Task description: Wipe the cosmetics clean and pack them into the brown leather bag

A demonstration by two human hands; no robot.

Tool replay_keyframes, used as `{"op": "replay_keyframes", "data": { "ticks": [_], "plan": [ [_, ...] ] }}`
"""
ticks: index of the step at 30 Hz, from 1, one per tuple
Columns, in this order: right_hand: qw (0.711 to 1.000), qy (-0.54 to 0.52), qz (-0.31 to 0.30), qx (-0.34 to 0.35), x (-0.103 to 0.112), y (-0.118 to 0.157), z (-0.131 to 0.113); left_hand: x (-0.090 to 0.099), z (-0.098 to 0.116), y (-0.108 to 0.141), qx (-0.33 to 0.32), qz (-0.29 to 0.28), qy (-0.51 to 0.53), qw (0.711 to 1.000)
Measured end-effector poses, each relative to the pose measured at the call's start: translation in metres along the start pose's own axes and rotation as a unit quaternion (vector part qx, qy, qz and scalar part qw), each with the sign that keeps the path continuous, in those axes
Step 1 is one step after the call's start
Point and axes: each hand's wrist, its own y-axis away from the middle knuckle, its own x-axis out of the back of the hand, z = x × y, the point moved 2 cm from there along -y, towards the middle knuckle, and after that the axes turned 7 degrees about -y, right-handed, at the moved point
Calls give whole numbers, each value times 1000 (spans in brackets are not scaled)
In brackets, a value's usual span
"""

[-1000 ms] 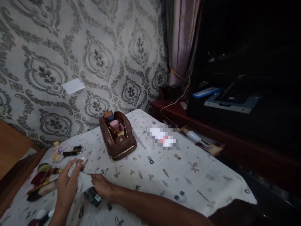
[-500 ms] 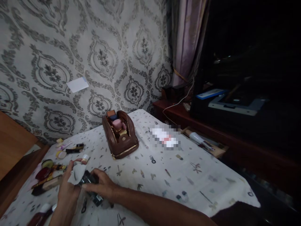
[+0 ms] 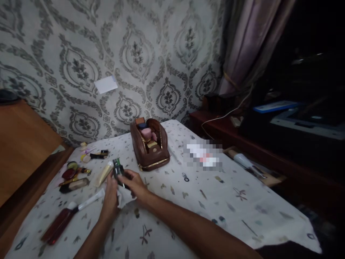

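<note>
My right hand [image 3: 136, 185] is closed round a small dark green bottle [image 3: 118, 166], which it holds over the near part of the table. A crumpled white wipe [image 3: 126, 198] hangs below the bottle between my hands. My left hand [image 3: 110, 192] is closed on the wipe and presses against the bottle's left side; its fingertips are partly hidden. Just beyond lies a cream-coloured tube [image 3: 104, 173]. Further back stands an unzipped brown cosmetic bag [image 3: 153, 162] with a pink-lidded container [image 3: 147, 134] and other items inside.
Along the table's left side lie a bottle of dark red liquid [image 3: 59, 225], a white-handled item [image 3: 91, 200], a dark red round compact [image 3: 69, 174] and several other cosmetics. A blurred-out white item [image 3: 203, 155] lies right of the bag. A drawer [image 3: 265, 178] stands open at the right edge.
Both hands have moved right and away from me with the bottle and wipe. The bottle has been turned over, and the wipe now hangs beneath it. The view has shifted left.
</note>
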Motion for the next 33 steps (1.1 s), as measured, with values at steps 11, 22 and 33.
{"op": "replay_keyframes", "data": {
  "ticks": [11,22,33],
  "plan": [
    [991,-113,23,-63,-6,3,9,34,17,-32,-58,21,-100,993],
    [996,-69,22,-51,-7,6,15,1,12,-14,-76,-10,7,997],
    [997,-28,55,-41,-3,6,19,8,4,-8,-120,20,-5,992]
  ]
}}
